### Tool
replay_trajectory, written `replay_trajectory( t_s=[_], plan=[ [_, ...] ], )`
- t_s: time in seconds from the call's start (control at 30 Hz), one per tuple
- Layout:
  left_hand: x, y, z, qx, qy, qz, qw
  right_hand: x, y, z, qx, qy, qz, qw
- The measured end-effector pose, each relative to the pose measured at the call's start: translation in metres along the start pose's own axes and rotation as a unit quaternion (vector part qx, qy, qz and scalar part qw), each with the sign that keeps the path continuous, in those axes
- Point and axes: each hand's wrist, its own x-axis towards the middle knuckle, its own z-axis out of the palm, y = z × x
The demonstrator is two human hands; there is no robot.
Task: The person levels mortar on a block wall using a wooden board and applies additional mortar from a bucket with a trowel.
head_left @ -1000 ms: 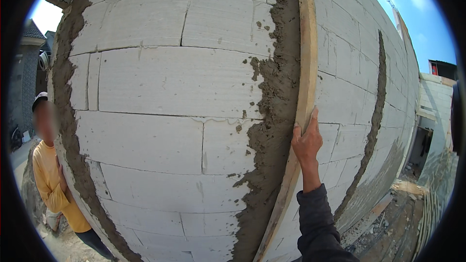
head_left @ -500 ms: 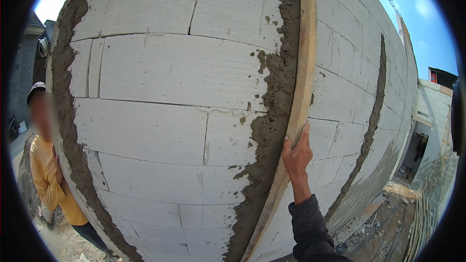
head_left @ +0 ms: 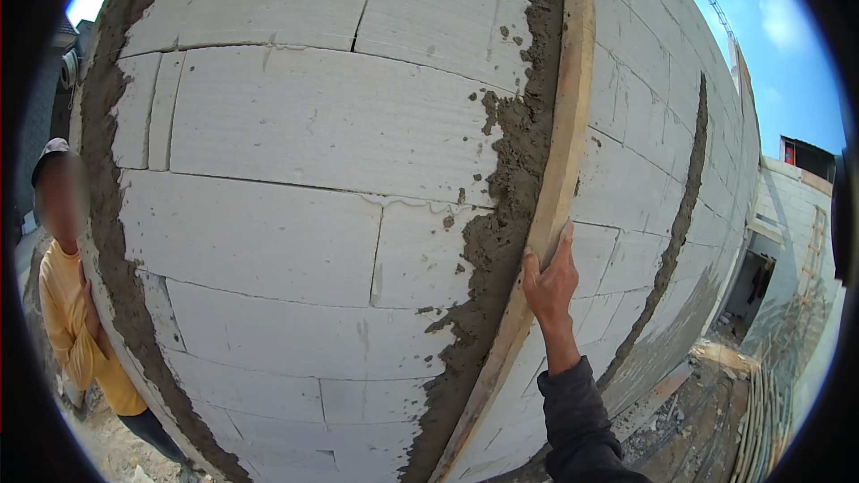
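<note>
A long wooden plank [head_left: 565,116] runs upright, slightly tilted, along the wall. My right hand [head_left: 550,279], in a dark sleeve, grips it at about mid-height, thumb on the left side and fingers along the right edge. Against the plank's left side lies a thick, ragged strip of wet grey mortar [head_left: 501,179], spread over the pale block wall [head_left: 331,125]. My left hand is out of view.
At the left wall edge, beside another mortar strip [head_left: 112,179], stands a person in a yellow shirt [head_left: 67,304]. A narrow mortar line [head_left: 684,224] runs down the wall to the right. Long poles [head_left: 765,420] and rubble lie at lower right.
The view has shifted slightly, so the wall's left edge and the person appear farther left. My right hand keeps its hold on the plank.
</note>
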Motion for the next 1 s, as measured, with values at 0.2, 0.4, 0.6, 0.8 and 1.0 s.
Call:
replay_trajectory(
  t_s=[0.2, 0.4, 0.6, 0.8, 1.0],
  plan=[
    [0.008, -0.064, -0.018, -0.036, 0.006, -0.080, 0.996, -0.035, -0.021, 0.005, -0.023, -0.014, 0.024, 0.999],
    [0.000, -0.163, -0.081, -0.168, 0.060, -0.134, 0.975, 0.063, -0.002, 0.009, -0.084, 0.015, 0.069, 0.994],
    [-0.043, -0.228, -0.077, -0.147, 0.046, -0.211, 0.965, 0.073, 0.052, 0.026, -0.160, 0.033, 0.024, 0.986],
    [-0.059, -0.291, -0.084, -0.114, 0.047, -0.267, 0.956, -0.033, 0.037, 0.033, -0.112, 0.018, 0.044, 0.993],
    [-0.054, -0.242, -0.088, -0.171, 0.058, -0.220, 0.959, -0.032, 0.025, 0.028, -0.073, 0.018, 0.042, 0.996]
  ],
)
